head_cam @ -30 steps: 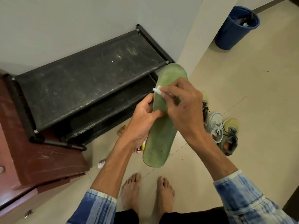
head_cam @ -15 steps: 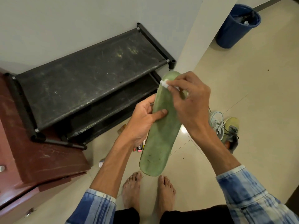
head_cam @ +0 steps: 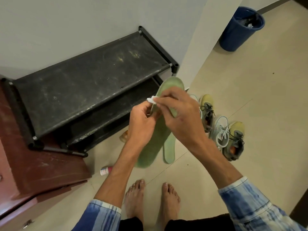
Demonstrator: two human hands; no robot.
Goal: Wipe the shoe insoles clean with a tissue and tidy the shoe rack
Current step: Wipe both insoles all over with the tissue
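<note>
- Grips green insole at mid-edge with left hand, long axis pointing away toward shoe rack.
- Pinches tissue in right hand, over the insole's far half.

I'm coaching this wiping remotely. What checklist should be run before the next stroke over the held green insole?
1. Left hand grips the insole: ok.
2. Right hand pinches the tissue: ok.
3. Tissue pressed on insole surface: cannot tell, it sits at the edge.
4. Tissue clean enough: cannot tell.
5. Second insole lying nearby on floor: ok.
6. Shoe rack top free of dust: not ok.
</note>
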